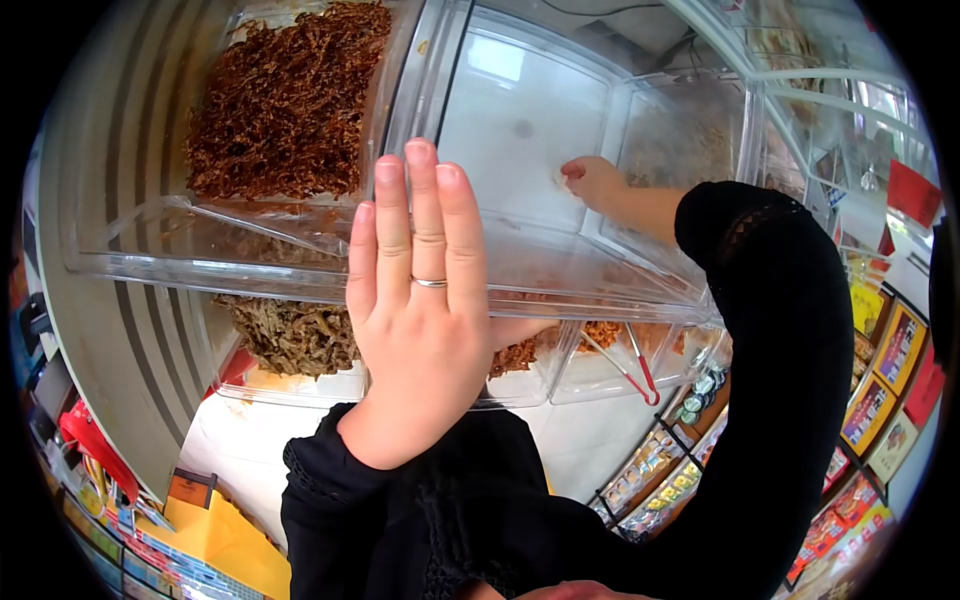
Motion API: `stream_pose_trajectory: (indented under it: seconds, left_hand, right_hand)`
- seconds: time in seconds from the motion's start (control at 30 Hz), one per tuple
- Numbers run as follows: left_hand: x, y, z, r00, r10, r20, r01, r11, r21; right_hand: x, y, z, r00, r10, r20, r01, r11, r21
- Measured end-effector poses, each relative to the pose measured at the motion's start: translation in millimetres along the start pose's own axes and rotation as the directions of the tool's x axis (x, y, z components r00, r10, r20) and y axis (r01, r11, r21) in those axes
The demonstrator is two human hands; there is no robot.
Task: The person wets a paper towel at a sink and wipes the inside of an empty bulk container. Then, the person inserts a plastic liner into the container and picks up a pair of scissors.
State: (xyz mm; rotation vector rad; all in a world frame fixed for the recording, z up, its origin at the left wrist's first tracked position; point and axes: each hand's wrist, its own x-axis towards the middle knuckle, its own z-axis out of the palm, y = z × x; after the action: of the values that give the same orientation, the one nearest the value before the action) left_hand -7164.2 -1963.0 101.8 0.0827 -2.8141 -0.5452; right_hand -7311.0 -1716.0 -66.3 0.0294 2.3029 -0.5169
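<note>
My left hand [425,290] is raised in the middle of the view, its back toward me, fingers stretched upward, a ring on one finger. It holds nothing and is over the front edge of the clear bins. Inside a clear plastic bin [520,130] with a whitish bottom is my right hand [592,182], reaching in from the right. Its fingers are curled together near a small pale patch; what they hold, if anything, is too small to tell. Dark reddish-brown shreds [290,100] fill the bin at the upper left.
Below are bins with greenish-brown strips [290,335] and orange-red food [602,334], with red-handled tongs [640,370] at the latter. Clear tongs [265,226] lie at the left bin. Packaged goods [660,470] hang at the lower right; a yellow box [225,540] is lower left.
</note>
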Motion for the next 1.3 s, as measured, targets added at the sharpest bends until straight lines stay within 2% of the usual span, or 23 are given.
stream_pose_trajectory:
  seconds: [0.13,0.2,0.23,0.3,0.33,0.4,0.57,0.63,0.7,0.77,0.83,0.87,0.93,0.97,1.03,1.07,1.13,1.27,1.3]
  left_hand:
    - [1,1,-1,1.000,-0.016,0.001,0.016,0.998,-0.058]
    - [1,0,-2,1.000,-0.013,0.011,0.014,0.998,-0.058]
    - [1,0,-3,1.000,-0.008,0.019,0.009,0.998,-0.055]
    - [1,-1,-3,1.000,0.006,0.023,-0.005,0.999,-0.050]
    - [1,-2,-3,0.999,0.018,0.027,-0.017,0.999,-0.042]
    - [1,1,-4,0.999,-0.018,0.031,0.020,0.998,-0.061]
    - [1,2,-4,0.999,-0.047,0.011,0.048,0.993,-0.112]
    - [2,1,-6,1.000,0.000,0.009,0.001,0.997,-0.071]
    - [2,0,-6,1.000,0.008,0.005,-0.007,0.998,-0.056]
    - [1,-1,-6,1.000,0.017,0.013,-0.016,0.999,-0.045]
    - [1,-1,-8,0.999,0.026,0.037,-0.024,0.998,-0.059]
    - [1,-2,-6,0.999,0.024,0.038,-0.022,0.998,-0.057]
    - [1,-1,-3,1.000,0.013,-0.019,-0.015,0.994,-0.105]
    - [1,-1,-3,1.000,0.013,-0.019,-0.015,0.995,-0.103]
    - [1,-2,-4,1.000,0.027,0.008,-0.026,0.996,-0.089]
    - [1,-2,-4,1.000,0.030,0.005,-0.029,0.996,-0.088]
    - [0,0,-4,0.999,-0.037,0.032,0.041,0.991,-0.125]
    - [1,0,-8,0.997,-0.042,0.062,0.050,0.989,-0.137]
    - [1,-1,-7,0.998,-0.012,0.058,0.018,0.995,-0.101]
  right_hand:
    - [-1,14,8,0.992,-0.122,-0.045,0.124,0.991,0.057]
    - [-6,11,6,0.965,-0.260,-0.032,0.258,0.964,-0.067]
    - [-8,5,3,0.965,-0.259,-0.034,0.256,0.964,-0.068]
    - [-9,-7,-1,0.912,-0.400,0.091,0.401,0.823,-0.403]
    - [-10,-11,-1,0.911,-0.402,0.089,0.402,0.822,-0.402]
    - [-11,-18,0,0.885,-0.416,0.207,0.458,0.705,-0.542]
    - [-11,-19,2,0.895,-0.343,0.285,0.445,0.650,-0.616]
    - [-3,-25,-3,0.892,-0.343,0.295,0.452,0.642,-0.619]
    - [16,-31,-13,0.911,-0.382,0.155,0.385,0.652,-0.654]
    - [36,-47,-39,0.942,-0.336,-0.023,0.222,0.671,-0.708]
    - [48,-63,-61,0.931,-0.356,-0.075,0.135,0.529,-0.837]
    - [55,-65,-66,0.931,-0.358,-0.072,0.139,0.529,-0.837]
    - [67,-66,-72,0.910,-0.412,-0.034,0.140,0.385,-0.912]
    - [71,-63,-72,0.910,-0.414,-0.034,0.141,0.386,-0.912]
    - [75,-62,-68,0.897,-0.439,-0.042,0.103,0.300,-0.948]
    - [78,-63,-67,0.896,-0.441,-0.046,0.100,0.302,-0.948]
    - [82,-63,-61,0.946,-0.285,-0.153,-0.007,0.455,-0.890]
    - [83,-54,-51,0.929,-0.278,-0.244,-0.072,0.511,-0.857]
    - [83,-50,-50,0.928,-0.212,-0.307,-0.126,0.598,-0.792]
